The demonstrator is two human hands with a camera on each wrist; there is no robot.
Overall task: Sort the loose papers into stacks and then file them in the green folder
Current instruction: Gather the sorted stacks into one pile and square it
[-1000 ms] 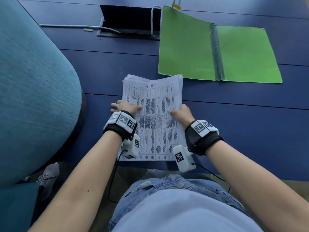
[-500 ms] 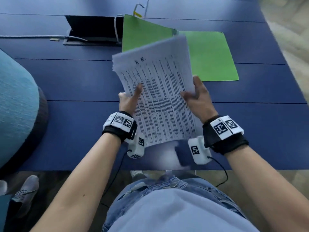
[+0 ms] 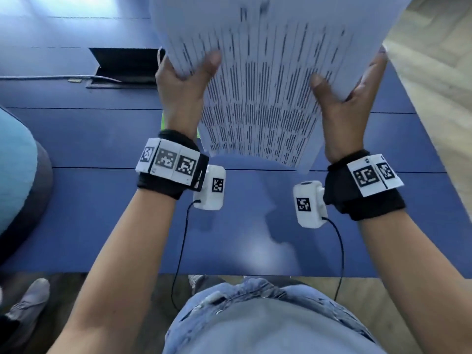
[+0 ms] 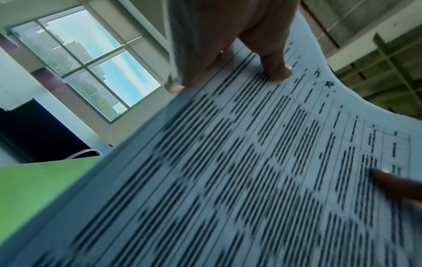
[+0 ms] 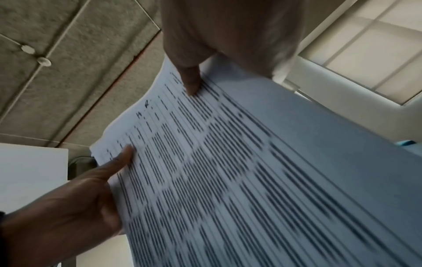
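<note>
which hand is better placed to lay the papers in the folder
Probably left. Both hands grip the papers, left hand and right hand on opposite edges, but the folder shows just beside the left-held edge.

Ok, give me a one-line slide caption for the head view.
Both hands, left hand and right hand, hold the paper stack upright above the blue table.

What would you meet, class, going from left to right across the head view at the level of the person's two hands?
Teal upholstered seat → open cable hatch in the blue table → left hand → stack of printed papers → right hand → pale floor.
</note>
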